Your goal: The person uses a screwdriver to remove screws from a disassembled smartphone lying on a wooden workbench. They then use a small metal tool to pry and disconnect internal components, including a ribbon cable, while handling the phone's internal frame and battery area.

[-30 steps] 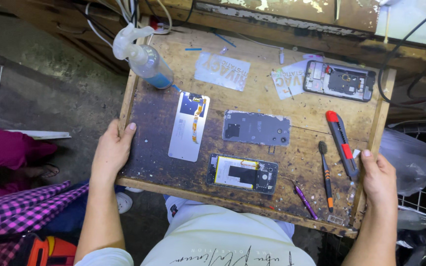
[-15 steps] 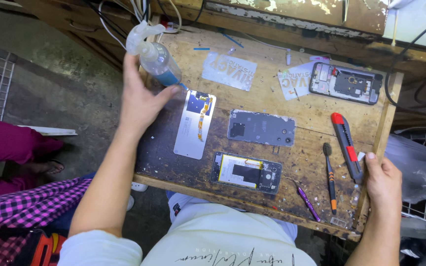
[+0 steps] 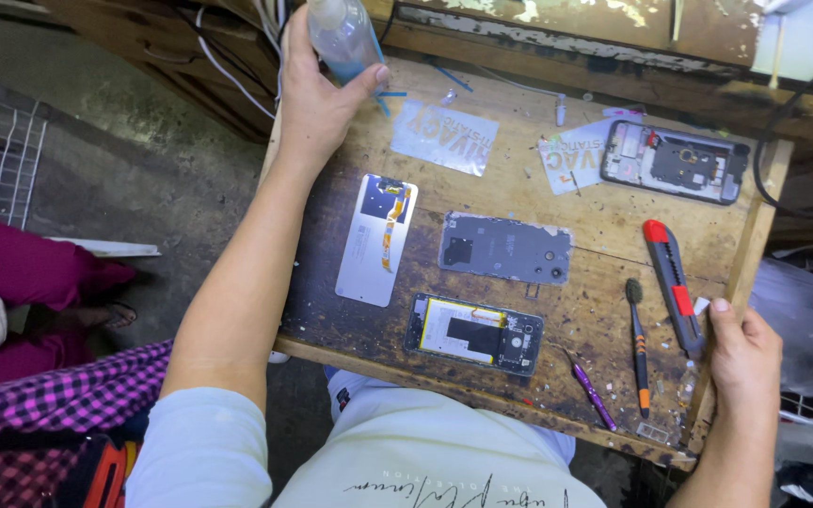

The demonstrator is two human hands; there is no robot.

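Note:
My left hand grips a clear plastic bottle with blue liquid, upright at the far left corner of a worn wooden tray table. My right hand holds the tray's right rim, thumb on top, close to a red and black utility knife. On the tray lie a silver phone back panel, a grey phone cover, an opened phone with its battery showing and a second opened phone at the far right.
A black and orange brush tool and a purple pry tool lie near the front right. Two silvery anti-static bags lie at the back. Another person in magenta and checked clothing sits to the left. Cables hang behind the tray.
My left hand left the tray's left rim, reached to the far left corner and took hold of the bottle, which now stands upright. The right hand stayed on the right rim.

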